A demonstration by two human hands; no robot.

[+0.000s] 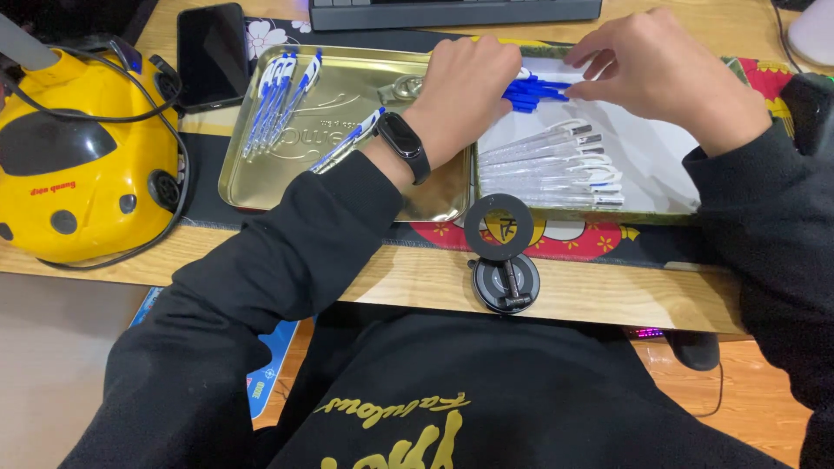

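Both hands [556, 82] are pinched together on the blue pen caps [532, 91] (loose pile), so one nudge could scatter them across the tray [660, 165].

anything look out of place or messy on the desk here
Mostly tidy. One blue and white pen lies slanted alone in the gold tin tray, apart from the neat pen group at its left. The left hand covers part of the blue caps.
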